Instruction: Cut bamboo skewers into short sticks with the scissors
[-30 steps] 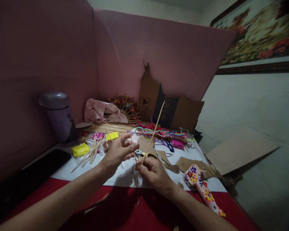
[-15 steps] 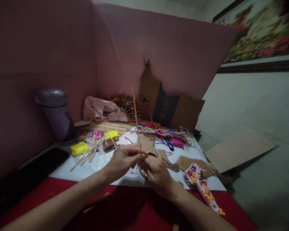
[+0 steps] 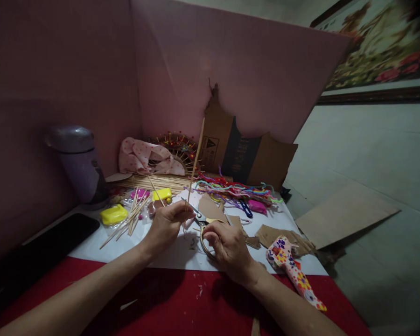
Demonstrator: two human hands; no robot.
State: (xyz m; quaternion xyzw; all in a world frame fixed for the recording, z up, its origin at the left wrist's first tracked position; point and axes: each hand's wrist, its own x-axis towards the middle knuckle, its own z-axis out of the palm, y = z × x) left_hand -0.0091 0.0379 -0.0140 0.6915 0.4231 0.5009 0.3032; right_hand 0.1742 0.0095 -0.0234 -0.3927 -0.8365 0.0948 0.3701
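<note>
L hand [image 3: 170, 218]: fingertips + thumb closed in a pinch on lower part of one thin stick [image 3: 196, 161], which stands near upright above the grip, top leaning slightly to R, in front of the upright cardboard [image 3: 217, 126]. R hand [image 3: 229, 247]: fingers half-curled over handles of scissors [image 3: 199, 217]; can't tell if they're through the loops or only resting on them, as knuckles hide most of it. Scissors point up-L, pivot just beside L fingertips, blade ends close to the stick; work is over white sheet [image 3: 91, 247]. Loose sticks [image 3: 136, 212] + yellow packets [image 3: 114, 214] lie L of L hand; cardboard scraps [image 3: 269, 237] R of scissors. Technique, my judgement: if cutting, keep pinch firm & close to cut line so stick can't whip; L fingertips clear of blade path; set stick deep near pivot for leverage, blades square to it, else thin wood may split or slide out; seat R thumb/fingers properly before squeezing; aim offcut down at sheet.
</note>
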